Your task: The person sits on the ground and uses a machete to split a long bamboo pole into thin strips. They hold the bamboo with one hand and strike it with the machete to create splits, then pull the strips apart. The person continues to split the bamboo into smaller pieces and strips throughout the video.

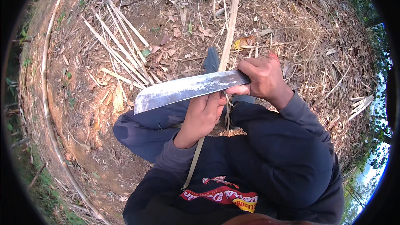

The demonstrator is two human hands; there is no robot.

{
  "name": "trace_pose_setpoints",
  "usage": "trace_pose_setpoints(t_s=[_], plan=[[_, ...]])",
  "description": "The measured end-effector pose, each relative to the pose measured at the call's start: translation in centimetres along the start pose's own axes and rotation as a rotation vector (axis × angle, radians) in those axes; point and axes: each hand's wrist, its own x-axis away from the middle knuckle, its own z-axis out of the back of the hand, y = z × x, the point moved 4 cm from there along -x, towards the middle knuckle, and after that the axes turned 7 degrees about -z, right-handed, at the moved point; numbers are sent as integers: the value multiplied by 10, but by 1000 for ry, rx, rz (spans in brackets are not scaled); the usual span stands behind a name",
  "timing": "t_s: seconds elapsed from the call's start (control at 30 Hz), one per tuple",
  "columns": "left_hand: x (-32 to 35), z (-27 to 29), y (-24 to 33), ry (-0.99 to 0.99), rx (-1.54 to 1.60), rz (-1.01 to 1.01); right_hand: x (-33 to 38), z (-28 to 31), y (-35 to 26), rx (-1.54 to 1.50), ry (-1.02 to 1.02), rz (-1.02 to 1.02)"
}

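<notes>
My right hand (263,77) is closed round the handle of a machete (187,86). Its broad, worn steel blade points left, lying across a long pale bamboo strip (231,21). A small red bit shows at the top of this fist. Below the blade, my left hand (201,118) has its fingers wrapped round the strip, partly hidden by the steel. The strip runs from the far edge of view, under the blade and through the left hand. Its narrow lower end (194,162) comes out against my dark shirt. Where the blade meets the strip is partly covered by the fingers.
Several split bamboo strips (125,48) lie in a loose pile at the far left. A long thin pole (47,100) curves along the left side. Dry leaves and shavings cover the ground. More cut pieces (361,106) lie at right. My bent knees (287,158) flank the work.
</notes>
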Motion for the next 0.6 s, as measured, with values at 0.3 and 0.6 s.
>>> trace_pose_setpoints(t_s=[0.3, 0.6], plan=[[8, 6, 7, 14, 74, 55, 1, 3, 9, 168, 92, -10], [49, 28, -9, 27, 213, 130, 46, 24, 155, -489, 420, -1118]])
